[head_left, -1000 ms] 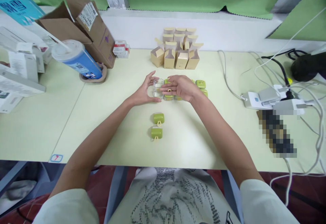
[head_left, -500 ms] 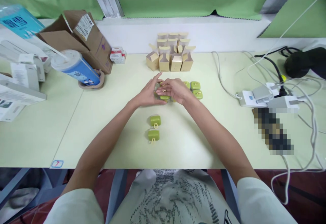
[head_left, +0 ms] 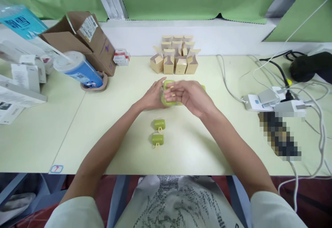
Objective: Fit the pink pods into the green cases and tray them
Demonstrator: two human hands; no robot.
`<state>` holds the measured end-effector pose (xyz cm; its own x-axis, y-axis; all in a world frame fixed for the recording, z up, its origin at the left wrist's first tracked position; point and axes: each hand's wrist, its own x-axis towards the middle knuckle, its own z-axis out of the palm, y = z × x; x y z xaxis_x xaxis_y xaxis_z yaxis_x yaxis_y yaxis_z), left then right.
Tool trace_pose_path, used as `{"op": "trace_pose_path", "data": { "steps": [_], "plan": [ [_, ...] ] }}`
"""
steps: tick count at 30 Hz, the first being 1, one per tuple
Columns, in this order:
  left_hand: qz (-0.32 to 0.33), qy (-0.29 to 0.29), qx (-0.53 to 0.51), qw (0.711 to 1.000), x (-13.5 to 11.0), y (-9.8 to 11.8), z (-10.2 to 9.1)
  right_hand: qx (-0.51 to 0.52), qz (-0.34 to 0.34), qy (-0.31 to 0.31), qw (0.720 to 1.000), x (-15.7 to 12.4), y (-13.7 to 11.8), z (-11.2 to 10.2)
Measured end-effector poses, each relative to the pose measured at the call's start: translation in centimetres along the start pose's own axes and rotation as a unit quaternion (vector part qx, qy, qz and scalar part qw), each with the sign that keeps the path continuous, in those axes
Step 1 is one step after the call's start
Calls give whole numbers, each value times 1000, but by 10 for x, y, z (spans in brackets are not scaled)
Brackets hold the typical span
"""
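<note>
Above the middle of the pale table (head_left: 116, 124), my two hands meet around a small green case (head_left: 167, 98). My left hand (head_left: 152, 97) grips its left side with curled fingers. From the right, my right hand (head_left: 190, 96) closes over its top. The case is slightly blurred. Behind my right hand, only an edge of more green cases (head_left: 203, 87) shows. Two further green cases with yellow loops (head_left: 159, 124) (head_left: 157, 139) lie in a line nearer to me. At the back stand several open tan cartons (head_left: 176, 60).
A tipped blue cup (head_left: 77, 67) and a brown cardboard box (head_left: 85, 31) are at the back left, with white boxes (head_left: 20, 79) beyond. A small white and red box (head_left: 121, 57) sits by the wall. Cables, white adapters (head_left: 261, 100) and a power strip (head_left: 280, 134) crowd the right.
Both hands have lifted a green case out of the group, and the right hand has drawn back towards me over it. The clear piece seen by the left hand no longer shows.
</note>
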<state>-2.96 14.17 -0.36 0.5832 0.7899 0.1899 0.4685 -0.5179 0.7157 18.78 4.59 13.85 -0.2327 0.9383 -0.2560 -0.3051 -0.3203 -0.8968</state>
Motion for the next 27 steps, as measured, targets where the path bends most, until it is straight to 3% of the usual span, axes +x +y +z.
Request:
{"op": "trace_pose_path", "data": {
  "steps": [6, 11, 22, 27],
  "plan": [
    [4, -11, -3, 1000, -1, 7, -4, 14, 96, -33, 995, -68, 57, -20],
    [-13, -21, -5, 1000, -1, 16, -6, 25, 105, -29, 994, -78, 93, -22],
    [2, -29, 11, 1000, 3, 12, -7, 45, 100, -39, 993, -75, 92, -22],
    [17, -46, 51, 998, 4, 19, -15, 49, 48, -37, 997, -72, 66, -36]
  ]
}}
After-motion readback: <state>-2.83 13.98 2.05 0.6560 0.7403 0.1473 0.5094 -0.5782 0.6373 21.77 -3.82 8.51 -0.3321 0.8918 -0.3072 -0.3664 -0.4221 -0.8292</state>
